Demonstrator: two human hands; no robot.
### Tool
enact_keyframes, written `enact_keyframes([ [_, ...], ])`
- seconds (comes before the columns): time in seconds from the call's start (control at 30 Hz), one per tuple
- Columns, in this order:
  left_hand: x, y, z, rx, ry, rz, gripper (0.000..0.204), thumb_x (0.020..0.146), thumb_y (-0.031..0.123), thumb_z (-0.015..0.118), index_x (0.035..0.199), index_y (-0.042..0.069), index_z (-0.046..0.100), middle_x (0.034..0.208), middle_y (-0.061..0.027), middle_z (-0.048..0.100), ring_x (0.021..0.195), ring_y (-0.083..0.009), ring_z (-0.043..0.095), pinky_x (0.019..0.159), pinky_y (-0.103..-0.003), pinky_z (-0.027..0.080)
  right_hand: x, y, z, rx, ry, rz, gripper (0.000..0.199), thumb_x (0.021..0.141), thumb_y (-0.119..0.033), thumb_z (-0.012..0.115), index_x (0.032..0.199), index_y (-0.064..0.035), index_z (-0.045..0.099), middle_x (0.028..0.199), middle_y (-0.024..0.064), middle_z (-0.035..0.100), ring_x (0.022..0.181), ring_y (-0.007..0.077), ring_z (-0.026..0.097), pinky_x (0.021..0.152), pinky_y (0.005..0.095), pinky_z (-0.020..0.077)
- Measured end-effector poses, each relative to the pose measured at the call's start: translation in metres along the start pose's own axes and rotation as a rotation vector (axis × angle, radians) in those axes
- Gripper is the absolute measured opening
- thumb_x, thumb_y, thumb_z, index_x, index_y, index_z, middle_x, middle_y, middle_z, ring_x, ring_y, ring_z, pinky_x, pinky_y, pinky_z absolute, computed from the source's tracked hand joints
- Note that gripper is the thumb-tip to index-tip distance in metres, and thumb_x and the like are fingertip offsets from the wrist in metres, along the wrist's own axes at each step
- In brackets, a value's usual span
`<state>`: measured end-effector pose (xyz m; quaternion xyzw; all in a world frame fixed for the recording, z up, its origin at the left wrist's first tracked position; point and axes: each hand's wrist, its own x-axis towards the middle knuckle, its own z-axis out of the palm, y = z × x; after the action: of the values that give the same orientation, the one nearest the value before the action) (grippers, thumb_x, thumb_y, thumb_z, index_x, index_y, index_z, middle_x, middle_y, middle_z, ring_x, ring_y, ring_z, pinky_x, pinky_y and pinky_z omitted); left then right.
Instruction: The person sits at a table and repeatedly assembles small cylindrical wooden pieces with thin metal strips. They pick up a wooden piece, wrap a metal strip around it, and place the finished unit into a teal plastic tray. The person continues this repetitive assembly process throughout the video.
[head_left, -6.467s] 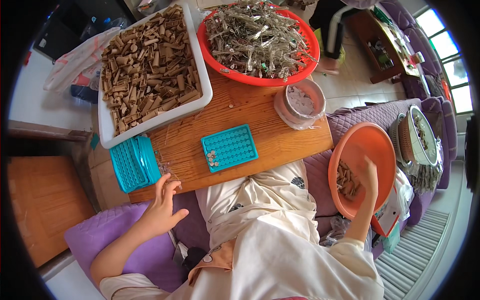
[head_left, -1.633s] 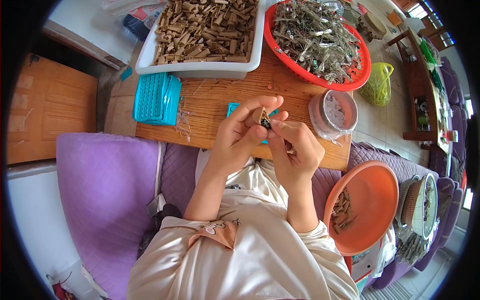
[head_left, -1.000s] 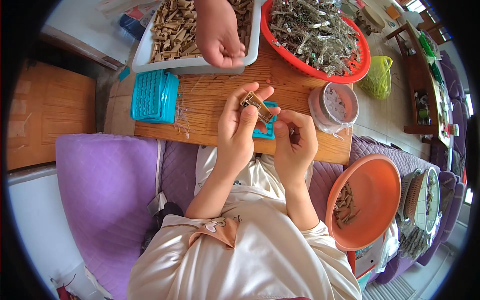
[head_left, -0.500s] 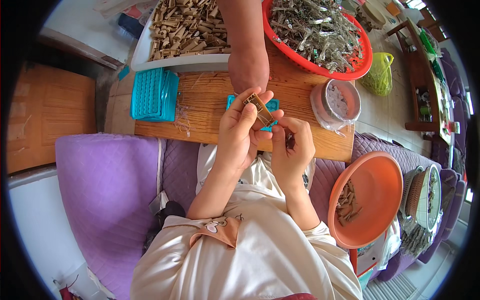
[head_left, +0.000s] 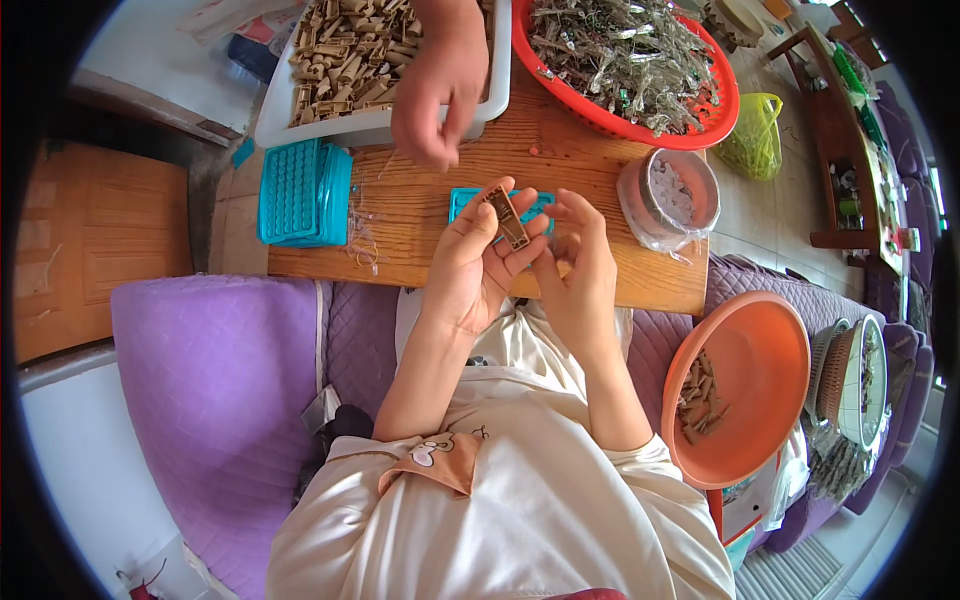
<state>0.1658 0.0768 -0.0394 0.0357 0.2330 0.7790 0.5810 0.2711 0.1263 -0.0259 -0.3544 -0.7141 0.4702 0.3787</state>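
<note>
Wooden tabletop (head_left: 410, 225) bears trays (head_left: 292, 195) — co-worker's hand (head_left: 435, 112) hangs above.

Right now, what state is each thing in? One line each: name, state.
Tan casing, open side showing
Left hand, gripping the tan casing
Right hand, fingers bent, grip unclear
Teal tray, partly hidden
Teal trays, stacked
White tub, filled
Red basket, heaped
Pink bucket, holding white pieces
Orange basin, mostly bare

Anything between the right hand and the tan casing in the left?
Partly: fingertips of the left hand reach past the tan casing toward the right hand, but the casing's camera side is largely uncovered. The other person's hand hangs by the white tray, not between them.
</note>
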Motion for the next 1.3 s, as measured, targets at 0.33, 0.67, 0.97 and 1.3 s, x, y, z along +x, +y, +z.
enact_keyframes([
  [0.33,-0.011,-0.02,-0.008,0.643,0.043,0.287,0.027,0.088,0.003,0.044,0.115,-0.001,0.046,0.103,-0.0107,0.056,0.097,-0.0152,0.054,0.08,-0.026,0.046,0.005,0.013,0.004,0.139,-0.103,0.101,0.046,0.069,0.004,0.058,0.113,-0.0033,0.047,0.098,0.0125,0.059,0.088,0.0195,0.059,0.067,0.03,0.0507],
  [0.67,-0.023,-0.003,-0.036,0.58,0.129,0.001,0.025,0.091,0.011,0.041,0.113,0.003,0.046,0.102,-0.0113,0.055,0.088,-0.015,0.057,0.077,-0.029,0.049,0.068,0.054,-0.013,0.033,-0.812,-0.06,0.035,0.073,-0.01,0.064,0.106,-0.0028,0.055,0.087,0.0109,0.058,0.078,0.0175,0.056,0.071,0.0308,0.0447],
  [0.97,-0.025,0.031,-0.034,0.488,0.166,-0.003,0.029,0.09,0.015,0.044,0.115,0.001,0.044,0.106,-0.0148,0.054,0.092,-0.0221,0.059,0.077,-0.031,0.051,0.124,0.144,0.023,-0.739,-0.316,-0.317,0.018,0.072,-0.003,0.058,0.09,-0.0049,0.059,0.079,0.0121,0.059,0.074,0.0255,0.058,0.068,0.032,0.0472],
  [1.3,-0.024,0.024,-0.04,0.505,0.115,-0.005,0.03,0.089,0.011,0.047,0.115,-0.002,0.044,0.101,-0.0114,0.055,0.088,-0.0178,0.059,0.075,-0.029,0.052,0.043,0.028,0.025,0.029,-0.247,-0.288,0.016,0.07,0.001,0.062,0.086,-0.0029,0.059,0.078,0.0083,0.061,0.065,0.019,0.06,0.055,0.0275,0.0481],
])
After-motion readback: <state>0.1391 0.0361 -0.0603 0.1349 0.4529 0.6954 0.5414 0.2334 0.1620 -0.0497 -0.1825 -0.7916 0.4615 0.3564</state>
